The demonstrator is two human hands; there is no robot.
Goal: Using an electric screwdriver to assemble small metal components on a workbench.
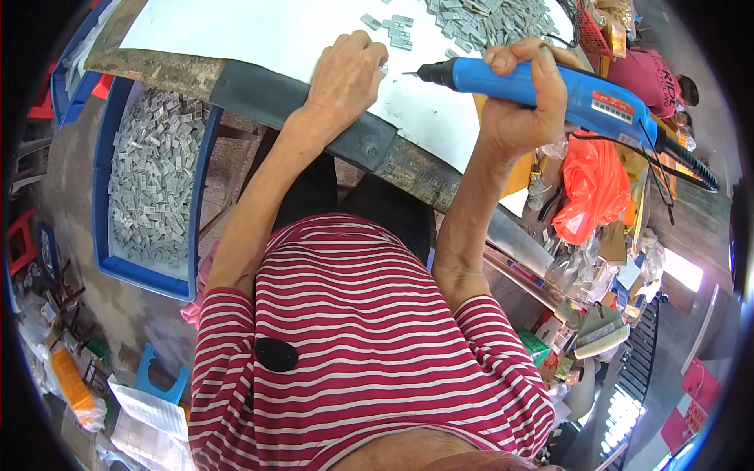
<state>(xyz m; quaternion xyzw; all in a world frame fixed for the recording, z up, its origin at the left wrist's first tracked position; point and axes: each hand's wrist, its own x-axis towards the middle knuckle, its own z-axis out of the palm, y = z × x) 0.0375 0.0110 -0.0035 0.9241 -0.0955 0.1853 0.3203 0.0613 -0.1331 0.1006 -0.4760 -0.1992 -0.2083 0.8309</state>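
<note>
My right hand is wrapped round a blue electric screwdriver, which lies nearly level with its thin bit pointing left. A cable runs from its rear end. Just left of the bit's tip, my left hand rests on the white sheet with its fingers closed. A small grey metal piece peeks out at those fingertips, mostly hidden by them. Beyond the hands lie a few grey metal pieces set apart from a large heap of similar pieces.
At my left stands a blue tray full of small grey metal parts. A dark pad covers part of the table's front edge. An orange-red plastic bag hangs at the right. A person in a dark pink shirt is farther off.
</note>
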